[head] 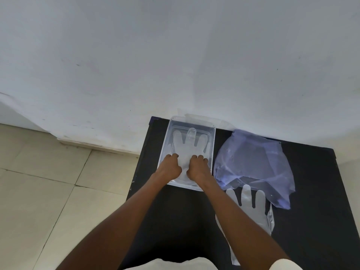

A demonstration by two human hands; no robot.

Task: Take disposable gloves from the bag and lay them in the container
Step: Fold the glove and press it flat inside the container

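There is one view only, taken from the person's head and looking forward and steeply down. Both forearms run up from the bottom edge to the left hand point(170, 166) and right hand point(198, 167), near the middle of the frame. The black table point(175, 221) fills the lower right, and its far edge meets a white wall point(175, 55) that takes up the whole upper half. Tiled floor point(39, 182) shows at the lower left. The wide lens bends straight edges toward the frame's borders, and the table sits close beneath the camera.
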